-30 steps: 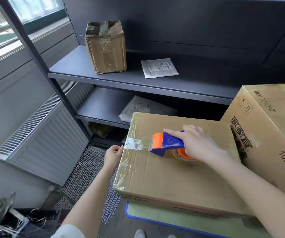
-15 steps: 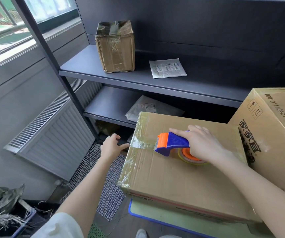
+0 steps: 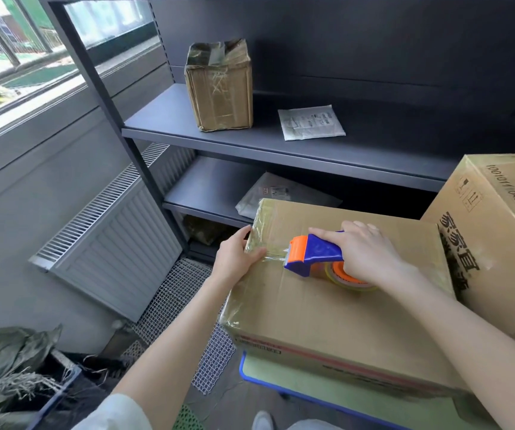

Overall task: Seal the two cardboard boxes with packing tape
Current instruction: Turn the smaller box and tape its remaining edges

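Gripping a plastic tape dispenser (image 3: 315, 254) on glossy-taped cardboard box (image 3: 337, 305).

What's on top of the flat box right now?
The right hand holds a tape dispenser on the flat box; the left hand presses its left edge. The tape roll is mostly hidden.

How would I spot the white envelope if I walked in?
Look at the dark shelving unit against the wall, upper shelf. To the right of the small upright box lies the envelope, apart from it. It is the only flat white thing there.
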Demonstrator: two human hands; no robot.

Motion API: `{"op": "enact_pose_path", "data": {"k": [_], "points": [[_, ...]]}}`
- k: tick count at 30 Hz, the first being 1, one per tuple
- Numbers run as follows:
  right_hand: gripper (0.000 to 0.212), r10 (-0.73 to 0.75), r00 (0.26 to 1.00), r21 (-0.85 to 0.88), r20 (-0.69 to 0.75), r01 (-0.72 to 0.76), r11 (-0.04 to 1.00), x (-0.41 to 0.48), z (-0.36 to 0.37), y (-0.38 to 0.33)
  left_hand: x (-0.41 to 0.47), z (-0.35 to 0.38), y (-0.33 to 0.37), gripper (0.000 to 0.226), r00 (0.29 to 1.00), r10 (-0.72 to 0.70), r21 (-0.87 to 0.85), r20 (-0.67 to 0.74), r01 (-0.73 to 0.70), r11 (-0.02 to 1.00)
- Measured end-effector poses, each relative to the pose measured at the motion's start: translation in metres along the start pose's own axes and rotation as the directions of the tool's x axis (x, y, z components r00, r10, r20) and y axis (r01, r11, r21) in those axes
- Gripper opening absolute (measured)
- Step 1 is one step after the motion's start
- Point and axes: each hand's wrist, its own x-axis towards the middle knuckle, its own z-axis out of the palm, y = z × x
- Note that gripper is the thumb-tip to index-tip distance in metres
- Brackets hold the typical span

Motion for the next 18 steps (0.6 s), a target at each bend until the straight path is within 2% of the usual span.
{"op": "enact_pose_path", "data": {"k": [3,6,9,18], "points": [[0.061,0.012,1.0,0.011,0.003,-0.012,1.0,-0.002,0.0,0.0,-0.007,0.006,0.009,0.073,0.997,0.071,0.156,0.0,-0.071,0.985],[0.065,0.021,1.0,-0.013,0.007,-0.021,1.0,-0.003,0.001,-0.002,-0.023,0.021,0.012,0.041,0.975,0.222,0.285,0.001,-0.213,0.935],[0.067,0.023,1.0,-0.041,0.009,-0.023,0.999,-0.002,0.004,-0.006,-0.034,0.028,0.005,0.049,0.972,0.232,0.474,0.045,-0.225,0.851],[0.066,0.04,0.999,-0.018,0.011,-0.04,0.999,0.004,0.001,-0.02,-0.022,0.006,-0.001,0.062,0.968,0.209,0.5,0.141,-0.252,0.829]]}}
